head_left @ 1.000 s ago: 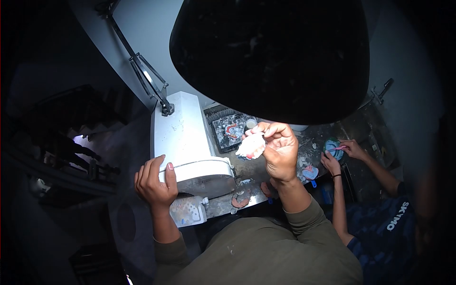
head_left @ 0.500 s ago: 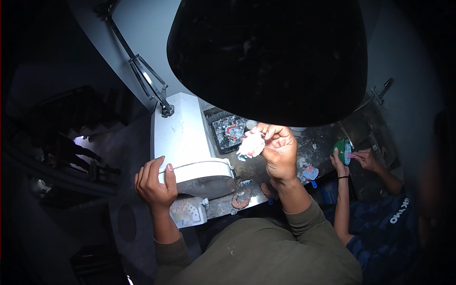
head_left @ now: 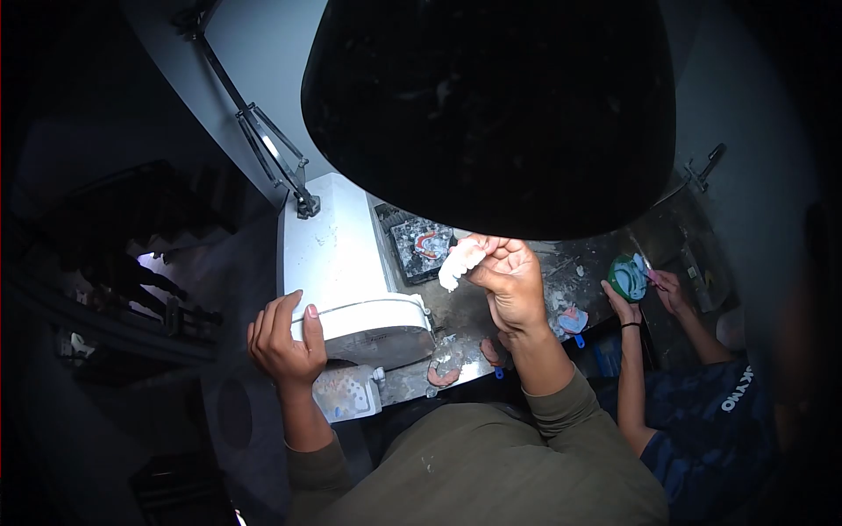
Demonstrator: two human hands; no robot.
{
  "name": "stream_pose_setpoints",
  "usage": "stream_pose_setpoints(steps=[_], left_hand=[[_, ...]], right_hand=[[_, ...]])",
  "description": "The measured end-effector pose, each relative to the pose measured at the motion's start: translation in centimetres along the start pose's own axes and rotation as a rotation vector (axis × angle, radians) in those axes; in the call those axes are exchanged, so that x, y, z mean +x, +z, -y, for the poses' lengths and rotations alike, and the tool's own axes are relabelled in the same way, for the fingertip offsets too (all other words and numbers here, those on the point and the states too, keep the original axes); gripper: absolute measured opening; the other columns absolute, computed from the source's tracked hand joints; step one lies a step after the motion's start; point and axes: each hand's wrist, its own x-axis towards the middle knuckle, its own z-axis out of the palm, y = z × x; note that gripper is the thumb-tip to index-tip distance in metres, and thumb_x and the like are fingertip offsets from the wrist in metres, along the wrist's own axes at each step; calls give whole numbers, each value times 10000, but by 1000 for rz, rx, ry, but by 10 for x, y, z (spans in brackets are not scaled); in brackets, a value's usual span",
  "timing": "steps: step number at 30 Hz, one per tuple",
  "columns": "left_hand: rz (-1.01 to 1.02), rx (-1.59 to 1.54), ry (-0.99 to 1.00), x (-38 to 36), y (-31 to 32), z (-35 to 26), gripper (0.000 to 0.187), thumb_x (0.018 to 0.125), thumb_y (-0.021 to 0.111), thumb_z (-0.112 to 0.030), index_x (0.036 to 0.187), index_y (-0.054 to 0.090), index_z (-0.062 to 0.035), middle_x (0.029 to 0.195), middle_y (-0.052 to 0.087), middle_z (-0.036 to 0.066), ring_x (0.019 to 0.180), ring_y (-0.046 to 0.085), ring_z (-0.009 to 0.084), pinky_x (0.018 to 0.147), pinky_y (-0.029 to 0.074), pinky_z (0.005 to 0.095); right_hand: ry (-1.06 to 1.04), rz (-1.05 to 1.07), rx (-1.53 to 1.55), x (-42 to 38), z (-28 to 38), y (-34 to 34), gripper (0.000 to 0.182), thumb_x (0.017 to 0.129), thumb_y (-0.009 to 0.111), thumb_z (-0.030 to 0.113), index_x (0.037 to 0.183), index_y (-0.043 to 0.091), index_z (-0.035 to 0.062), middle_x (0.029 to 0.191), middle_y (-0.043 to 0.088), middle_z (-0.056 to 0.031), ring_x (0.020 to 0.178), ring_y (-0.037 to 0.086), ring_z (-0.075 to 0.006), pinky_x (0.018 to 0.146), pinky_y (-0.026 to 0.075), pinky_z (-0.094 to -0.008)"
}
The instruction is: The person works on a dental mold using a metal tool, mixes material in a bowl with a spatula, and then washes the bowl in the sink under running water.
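My right hand (head_left: 516, 285) is closed, pinching a white plaster dental cast (head_left: 460, 265) under the bright light. The cast is tilted, and its ragged lower edge faces left; the fingers hide its right end. My left hand (head_left: 288, 340) lies with fingers apart against the near left edge of a large white machine (head_left: 338, 241) with a rounded front cover. It looks like a model trimmer. Nothing shows in the left hand's grasp. Behind the cast, a horseshoe-shaped orange-and-white dental piece (head_left: 428, 245) rests on a dark, plaster-spattered tray (head_left: 409, 265).
A black lamp head (head_left: 491, 114) fills the upper middle, close above my right hand. At right, a co-worker's hands hold a green mixing bowl (head_left: 627, 279) and a pink-handled spatula. Impression trays (head_left: 573, 320) and a pinkish arch (head_left: 444, 375) lie along the bench's front edge.
The cast has turned in my right fingers, now showing a narrower, curved side. My left hand stays on the machine. The co-worker's bowl has tipped, showing its inside.
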Motion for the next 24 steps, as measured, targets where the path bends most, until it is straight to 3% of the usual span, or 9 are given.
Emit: stream_pose_setpoints(steps=[6, 20, 24], left_hand=[[-3, -3, -4, 0, 0, 0, 275, 839, 624, -236, 953, 744, -15, 894, 737, 145, 764, 687, 316, 687, 474, 377], [0, -2, -14, 0, -1, -3, 274, 833, 623, -234, 951, 737, -15, 891, 731, 146, 759, 679, 320, 683, 468, 378], [1, 1, -6, 1, -1, -2, 265, 829, 624, -227, 948, 734, -17, 886, 728, 144, 754, 675, 322, 681, 468, 376]], right_hand=[[135, -3, 111, -2, -1, -3, 327, 797, 688, -209, 954, 530, 30, 1105, 669, -177, 1097, 666, -244, 965, 561, -380], [15, 37, -140, -8, 2, 1, 338, 772, 719, -199, 935, 524, 24, 1059, 673, -197, 998, 695, -231, 911, 592, -353], [-32, 88, -172, -12, 2, 3, 324, 772, 708, -208, 923, 527, 14, 1081, 657, -181, 1045, 673, -214, 947, 567, -350]])
